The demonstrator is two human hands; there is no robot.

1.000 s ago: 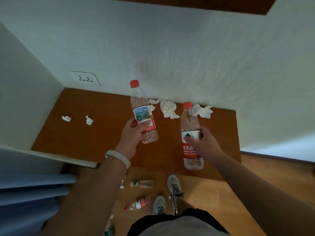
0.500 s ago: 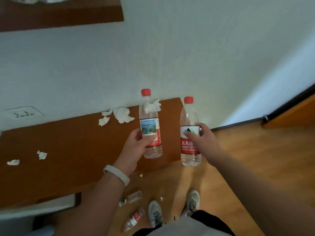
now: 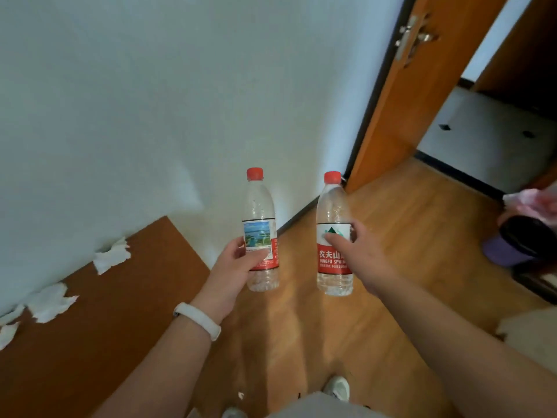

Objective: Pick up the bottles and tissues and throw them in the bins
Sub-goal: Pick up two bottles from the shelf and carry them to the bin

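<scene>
two bottles in view, one per hand. head view:

left hand [image 3: 233, 267]: forearm comes up from lower left, thumb laid across the front of the label, fingers curled round the far side. it grips the left bottle [image 3: 259, 218] low on the label. the left bottle is upright and clear, with a red cap on top and a landscape picture on the label. white wristband [image 3: 197, 319] on the left wrist.

right hand [image 3: 358, 260]: forearm enters from lower right, back of hand toward the camera, thumb on the front of the label, fingers wrapped round the right side. it grips the right bottle [image 3: 333, 212] at mid-height. the right bottle is upright and clear, with a red cap and a red and white label with a green peak.

both bottles are held in the air above the wooden floor [image 3: 301, 327], side by side, not touching, caps at nearly the same height.

tissues [image 3: 112, 258]: several crumpled white pieces lie on the brown ledge [image 3: 105, 327] at left, along the foot of the white wall.

bin [image 3: 518, 241]: purple outside, black liner, on the floor at the far right edge, well apart from both hands. something pink just above it, blurred, cannot tell what.

orange door [image 3: 401, 95] stands open beyond the right bottle. one pale shoe [image 3: 337, 387] at the bottom edge, between the forearms.
</scene>
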